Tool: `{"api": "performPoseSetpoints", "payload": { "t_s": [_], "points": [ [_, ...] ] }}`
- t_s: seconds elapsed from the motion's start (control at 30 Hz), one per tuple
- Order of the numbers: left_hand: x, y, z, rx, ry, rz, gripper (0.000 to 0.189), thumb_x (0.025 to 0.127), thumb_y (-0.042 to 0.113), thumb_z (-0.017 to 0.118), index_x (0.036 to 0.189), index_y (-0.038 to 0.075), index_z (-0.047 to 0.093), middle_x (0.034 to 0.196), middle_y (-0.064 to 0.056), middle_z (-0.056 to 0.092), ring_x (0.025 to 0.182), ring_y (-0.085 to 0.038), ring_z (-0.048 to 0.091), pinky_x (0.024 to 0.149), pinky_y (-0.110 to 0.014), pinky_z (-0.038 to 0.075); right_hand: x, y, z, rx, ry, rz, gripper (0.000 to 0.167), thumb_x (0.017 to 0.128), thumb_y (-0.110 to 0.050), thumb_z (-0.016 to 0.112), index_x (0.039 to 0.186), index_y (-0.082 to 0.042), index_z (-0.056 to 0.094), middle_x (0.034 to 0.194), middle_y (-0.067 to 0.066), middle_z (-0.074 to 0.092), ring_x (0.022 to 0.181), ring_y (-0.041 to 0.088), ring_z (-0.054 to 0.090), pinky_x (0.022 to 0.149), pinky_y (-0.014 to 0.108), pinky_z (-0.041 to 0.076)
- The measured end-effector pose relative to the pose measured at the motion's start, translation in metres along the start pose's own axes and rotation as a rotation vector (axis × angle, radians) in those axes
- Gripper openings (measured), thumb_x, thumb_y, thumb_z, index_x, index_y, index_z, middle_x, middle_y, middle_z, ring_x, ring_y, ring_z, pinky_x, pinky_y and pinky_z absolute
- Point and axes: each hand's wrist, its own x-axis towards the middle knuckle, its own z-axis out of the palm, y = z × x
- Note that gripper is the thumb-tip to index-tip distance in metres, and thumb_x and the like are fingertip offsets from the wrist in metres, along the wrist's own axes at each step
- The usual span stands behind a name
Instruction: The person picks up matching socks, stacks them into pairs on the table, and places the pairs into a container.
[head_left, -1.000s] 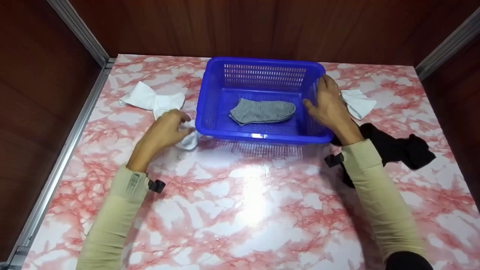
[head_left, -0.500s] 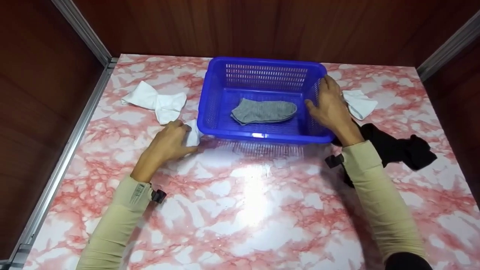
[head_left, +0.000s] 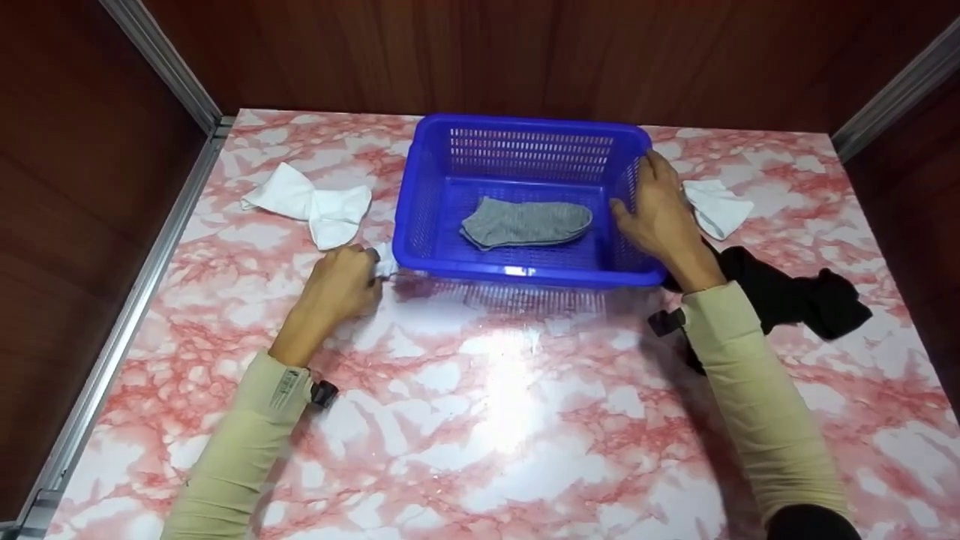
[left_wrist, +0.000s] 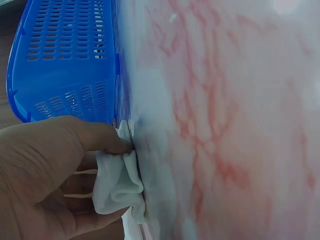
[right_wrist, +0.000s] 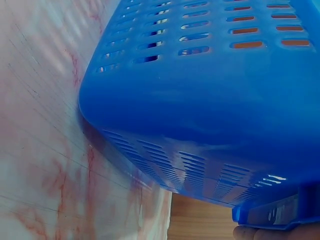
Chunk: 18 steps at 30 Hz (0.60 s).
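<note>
The left hand (head_left: pixel 339 283) has its thumb and fingers bent around a bunched white cloth (left_wrist: pixel 117 180), pinching it down at the worktop (head_left: pixel 450 420). The cloth is so crumpled that its long way cannot be told. A bit of it pokes out on the hand's right side, toward the near corner of the blue basket (head_left: pixel 517 273), which is just beside. The basket's long side runs from near the left hand across to the right hand (head_left: pixel 660 214). That hand holds the basket's side, with the thumb inside and the fingers over the rim. The left hand is much nearer to the white cloth. The left sleeve (head_left: pixel 240 442) has a small dark printed mark (head_left: pixel 285 386), too blurry to read.
</note>
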Motion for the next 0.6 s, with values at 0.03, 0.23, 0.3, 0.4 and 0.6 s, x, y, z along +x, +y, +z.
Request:
{"api": "performPoseSetpoints", "payload": {
  "t_s": [0.03,0.23,0.3,0.4,0.6],
  "points": [
    [0.0,0.0,0.0,0.002,0.002,0.002,0.009,0.083,0.007,0.068,0.085,-0.002,0.066,0.085,-0.022,0.069,0.08,-0.044,0.068,0.071,-0.058,0.057,0.0,0.001,0.0,-0.003,0.001,0.0,0.076,0.1,-0.02,0.06,0.156,0.019,0.026,0.167,0.035,0.023,0.159,0.049,0.02,0.131,0.06,0.019],
    [-0.002,0.0,-0.001,-0.019,-0.008,0.004,0.007,0.083,0.006,0.068,0.081,0.001,0.065,0.078,-0.018,0.067,0.074,-0.039,0.066,0.068,-0.057,0.057,-0.001,0.001,0.001,-0.013,0.009,-0.008,0.076,0.099,-0.019,0.06,0.155,0.02,0.026,0.166,0.036,0.024,0.158,0.05,0.022,0.131,0.061,0.02],
    [-0.003,0.001,-0.001,-0.042,-0.022,0.0,0.007,0.083,0.006,0.068,0.079,0.002,0.064,0.075,-0.015,0.065,0.071,-0.035,0.063,0.066,-0.055,0.055,-0.001,0.001,0.002,-0.013,0.009,-0.01,0.076,0.099,-0.019,0.06,0.155,0.02,0.026,0.166,0.036,0.024,0.158,0.05,0.022,0.13,0.062,0.02],
    [-0.004,0.006,-0.002,-0.088,-0.059,-0.007,0.007,0.082,0.006,0.068,0.077,0.006,0.064,0.071,-0.01,0.059,0.068,-0.028,0.057,0.063,-0.049,0.052,-0.001,0.002,0.002,-0.016,0.009,-0.01,0.076,0.099,-0.019,0.06,0.155,0.021,0.027,0.166,0.037,0.024,0.158,0.051,0.022,0.131,0.061,0.02],
    [-0.01,0.022,-0.002,-0.171,-0.129,-0.007,0.014,0.086,0.01,0.069,0.096,0.003,0.076,0.071,-0.006,0.059,0.067,-0.024,0.056,0.062,-0.044,0.053,0.0,0.001,0.002,-0.006,0.017,-0.018,0.077,0.098,-0.019,0.061,0.155,0.02,0.027,0.166,0.037,0.025,0.158,0.051,0.022,0.131,0.061,0.021]
  ]
}}
